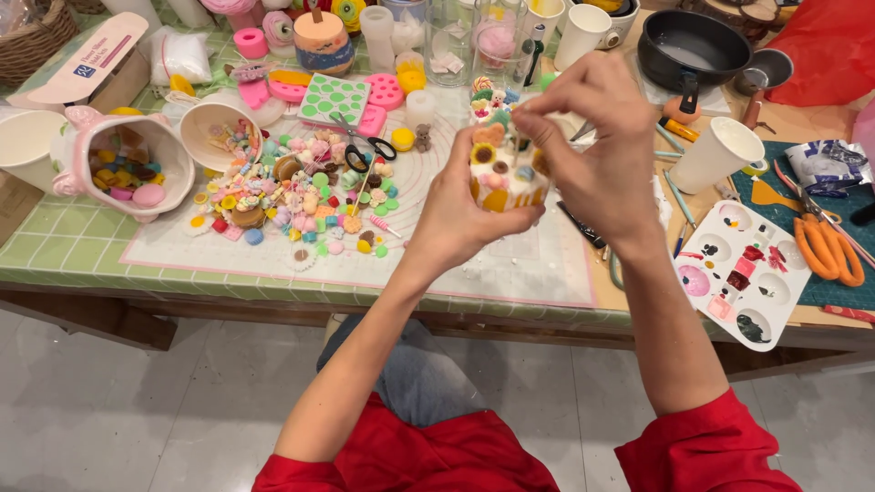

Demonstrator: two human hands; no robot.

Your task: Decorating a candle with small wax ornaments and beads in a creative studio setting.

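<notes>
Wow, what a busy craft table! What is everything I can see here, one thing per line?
decorated cup: one, white with colourful charms stuck on, held up between both hands
loose charms: a heap, many colours, on the mat left of centre
small scissors: one, black handles, lying on the heap
paper cups: several, white, scattered over the table
tipped bowl: one, pink and white, at left, charms inside
pan: one, black, top right
paint palette: one, white, right edge of table
orange-handled tool: one, far right
left hand: grips the cup's side
right hand: fingers pinching at the cup's top
</notes>
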